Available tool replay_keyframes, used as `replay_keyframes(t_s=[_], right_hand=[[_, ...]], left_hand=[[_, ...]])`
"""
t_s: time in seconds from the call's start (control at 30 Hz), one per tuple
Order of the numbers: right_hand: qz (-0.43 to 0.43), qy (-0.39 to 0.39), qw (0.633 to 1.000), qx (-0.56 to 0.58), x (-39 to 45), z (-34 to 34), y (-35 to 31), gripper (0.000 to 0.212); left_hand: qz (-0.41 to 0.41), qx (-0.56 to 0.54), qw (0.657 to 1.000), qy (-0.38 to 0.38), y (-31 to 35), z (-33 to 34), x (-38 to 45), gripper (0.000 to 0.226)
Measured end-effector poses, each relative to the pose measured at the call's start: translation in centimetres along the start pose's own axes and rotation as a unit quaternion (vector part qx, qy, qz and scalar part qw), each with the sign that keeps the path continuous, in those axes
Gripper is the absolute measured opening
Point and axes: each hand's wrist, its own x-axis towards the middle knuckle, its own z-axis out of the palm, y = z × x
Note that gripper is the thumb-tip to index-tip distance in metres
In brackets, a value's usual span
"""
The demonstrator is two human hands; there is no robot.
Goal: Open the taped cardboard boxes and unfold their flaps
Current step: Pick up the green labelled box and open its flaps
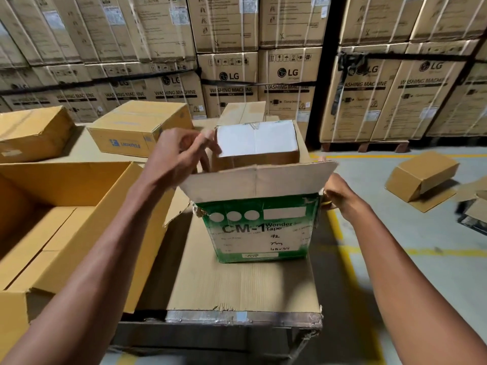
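Observation:
A green and white cardboard box (261, 227) marked "CM-1 Wonder Tape" stands upright on a cardboard-covered table (237, 285). Its near flap (258, 180) is raised and tilted toward me. The far flap (257, 138), white on its inner face, stands up behind it. My left hand (181, 151) pinches the left edge of the far flap at the box's left side. At the box's top right corner my right hand (338, 192) grips the edge beside the near flap.
A large open yellow box (60, 219) sits at the left. Two closed boxes (139, 127) (31, 133) lie behind it. A tipped open box (421, 177) lies on the floor at right. Stacked washing machine cartons (290, 75) fill the background.

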Motion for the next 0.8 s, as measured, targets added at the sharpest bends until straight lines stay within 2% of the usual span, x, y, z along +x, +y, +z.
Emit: replay_keyframes(t_s=[0.07,0.1,0.17,0.2,0.3,0.33,0.4,0.47,0.5,0.63,0.7,0.8], right_hand=[[-0.037,-0.025,0.998,-0.031,0.1,-0.5,0.5,0.058],[-0.054,-0.026,0.997,-0.044,0.0,-0.6,0.6,0.059],[-0.060,-0.022,0.997,-0.047,0.2,-0.8,1.0,0.056],[-0.061,-0.028,0.997,-0.046,0.2,-0.7,1.1,0.055],[-0.073,-0.037,0.995,-0.053,0.3,-0.2,1.3,0.059],[-0.077,-0.032,0.995,-0.057,0.2,-0.1,1.5,0.061],[-0.096,-0.019,0.993,-0.071,0.2,-0.1,2.2,0.063],[-0.109,0.000,0.989,-0.097,0.0,0.1,2.5,0.060],[-0.112,0.010,0.987,-0.115,-0.1,0.3,2.5,0.058],[-0.116,0.040,0.978,-0.166,-0.7,1.1,2.3,0.056],[-0.122,0.057,0.974,-0.180,-0.9,1.3,2.3,0.056],[-0.129,0.073,0.969,-0.197,-1.0,1.5,2.4,0.056]], left_hand=[[-0.057,-0.056,0.987,-0.136,0.0,0.0,-1.8,0.077],[-0.106,-0.093,0.968,-0.206,-0.4,0.4,-2.5,0.081],[-0.172,-0.094,0.936,-0.291,-1.1,1.6,-3.6,0.077],[-0.162,-0.066,0.937,-0.304,-1.7,2.5,-4.1,0.069],[-0.050,0.043,0.957,-0.281,-4.6,5.3,-5.0,0.034],[-0.027,0.077,0.963,-0.256,-5.5,6.2,-5.3,0.034],[-0.010,0.152,0.975,-0.160,-6.9,7.7,-5.8,0.043],[-0.031,0.179,0.981,-0.064,-7.7,8.7,-6.1,0.056],[-0.057,0.179,0.981,-0.042,-8.1,9.0,-6.0,0.061],[-0.177,0.151,0.971,-0.054,-9.3,9.9,-5.5,0.063],[-0.189,0.083,0.977,-0.051,-9.6,10.1,-5.8,0.069],[-0.178,0.041,0.982,-0.048,-9.4,9.6,-6.3,0.067]])
